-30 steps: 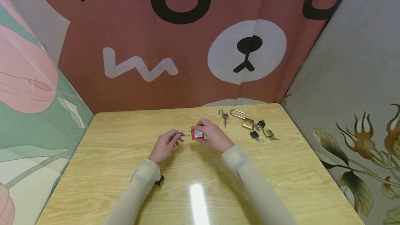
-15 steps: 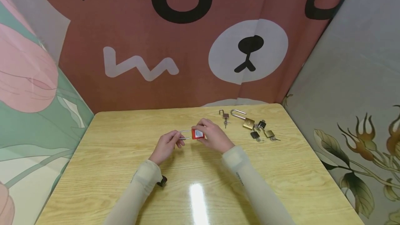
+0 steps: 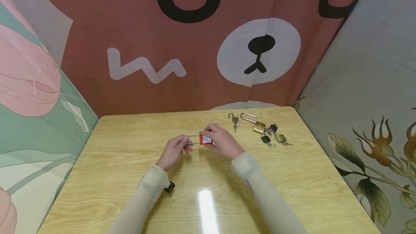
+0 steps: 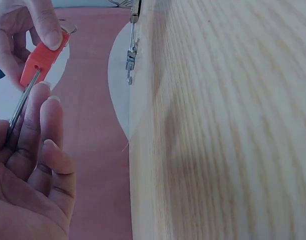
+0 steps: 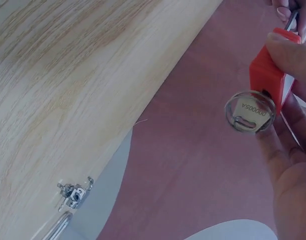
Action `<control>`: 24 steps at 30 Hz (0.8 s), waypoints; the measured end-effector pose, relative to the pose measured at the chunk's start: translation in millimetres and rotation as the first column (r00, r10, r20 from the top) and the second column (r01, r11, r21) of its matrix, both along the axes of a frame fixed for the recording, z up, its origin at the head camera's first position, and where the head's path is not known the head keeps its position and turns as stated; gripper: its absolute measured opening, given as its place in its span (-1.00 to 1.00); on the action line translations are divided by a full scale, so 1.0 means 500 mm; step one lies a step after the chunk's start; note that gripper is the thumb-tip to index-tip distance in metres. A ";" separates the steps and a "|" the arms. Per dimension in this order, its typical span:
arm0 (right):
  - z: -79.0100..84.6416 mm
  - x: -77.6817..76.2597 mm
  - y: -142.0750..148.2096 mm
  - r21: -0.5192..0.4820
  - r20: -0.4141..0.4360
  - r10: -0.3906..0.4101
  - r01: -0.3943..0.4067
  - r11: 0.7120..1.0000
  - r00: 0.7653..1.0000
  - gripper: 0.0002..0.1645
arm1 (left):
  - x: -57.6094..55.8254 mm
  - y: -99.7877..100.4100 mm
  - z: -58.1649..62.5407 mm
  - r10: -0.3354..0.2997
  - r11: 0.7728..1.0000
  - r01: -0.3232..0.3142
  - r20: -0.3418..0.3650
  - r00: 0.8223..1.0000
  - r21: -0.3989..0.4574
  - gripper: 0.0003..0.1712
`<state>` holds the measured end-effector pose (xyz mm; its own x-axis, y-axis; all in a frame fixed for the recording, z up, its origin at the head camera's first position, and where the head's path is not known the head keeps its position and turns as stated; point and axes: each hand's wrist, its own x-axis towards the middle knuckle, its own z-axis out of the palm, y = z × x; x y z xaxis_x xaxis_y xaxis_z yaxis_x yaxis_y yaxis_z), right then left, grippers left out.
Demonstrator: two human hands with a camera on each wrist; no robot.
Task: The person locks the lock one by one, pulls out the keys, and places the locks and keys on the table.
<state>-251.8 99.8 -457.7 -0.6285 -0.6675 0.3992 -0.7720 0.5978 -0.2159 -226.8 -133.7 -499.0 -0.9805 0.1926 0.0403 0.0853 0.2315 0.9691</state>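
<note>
We note the red padlock (image 3: 206, 139) raised above the table (image 3: 123, 136), nearer the far edge than the near edge. The left hand (image 3: 173, 151) pinches its shackle (image 4: 23, 103); the right hand (image 3: 225, 143) is clamped on its body. We see a round-headed key (image 5: 251, 111) at the body's end. Toward the table's far right corner we count 5 more padlocks (image 3: 281, 138), including a large brass padlock (image 3: 259, 128), shackle open.

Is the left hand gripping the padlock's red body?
No, the left hand pinches the metal shackle while the right hand holds the red body.
</note>
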 end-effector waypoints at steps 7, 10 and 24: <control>0.000 0.001 0.000 -0.012 -0.042 0.022 -0.022 1.000 0.999 -0.45 | -0.002 0.002 0.000 0.009 1.000 -0.009 0.019 1.000 0.005 -0.53; -0.003 0.002 -0.004 -0.027 -0.075 0.036 -0.038 0.999 0.997 -0.47 | 0.002 0.008 0.004 -0.010 1.000 0.010 0.058 0.998 0.008 -0.52; -0.008 0.002 -0.014 -0.043 -0.111 0.064 -0.069 0.997 0.992 -0.47 | 0.004 0.024 0.000 -0.057 0.998 0.057 0.032 0.998 -0.017 -0.51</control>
